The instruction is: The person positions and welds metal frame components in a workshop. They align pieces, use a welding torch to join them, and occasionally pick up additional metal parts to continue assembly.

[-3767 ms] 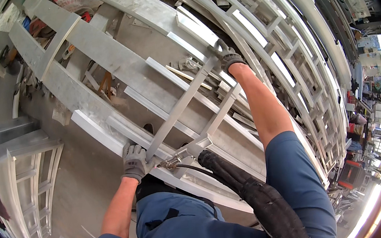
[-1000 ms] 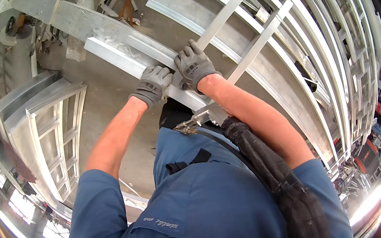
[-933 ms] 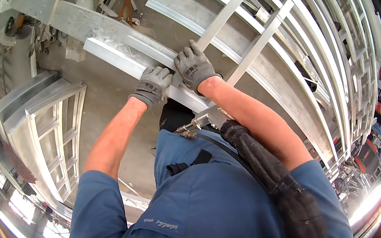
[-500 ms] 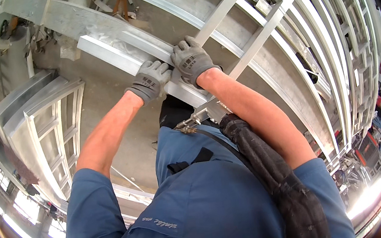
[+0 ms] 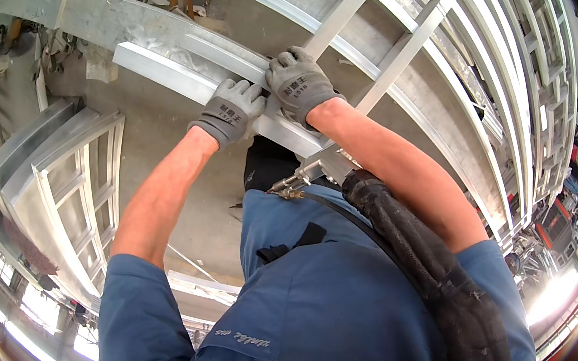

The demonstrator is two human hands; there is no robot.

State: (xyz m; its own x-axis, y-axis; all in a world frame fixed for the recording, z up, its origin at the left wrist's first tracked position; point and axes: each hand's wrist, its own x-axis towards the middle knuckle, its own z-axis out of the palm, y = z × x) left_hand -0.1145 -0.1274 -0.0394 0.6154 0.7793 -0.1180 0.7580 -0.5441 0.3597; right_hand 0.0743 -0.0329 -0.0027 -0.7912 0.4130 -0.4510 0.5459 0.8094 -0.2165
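Metal rail (image 5: pixel 164 73): slants beneath both hands, its longer end reaching past the left hand (image 5: pixel 230 110).
Hands: close together, fingers bent over metal; cannot tell whether clamped.
Crossbar (image 5: pixel 359 14): straight, flat-sided, running out from beside the right hand (image 5: pixel 300 85).
Surfaces: silvery metal, matte grey gloves (image 5: pixel 220 122).
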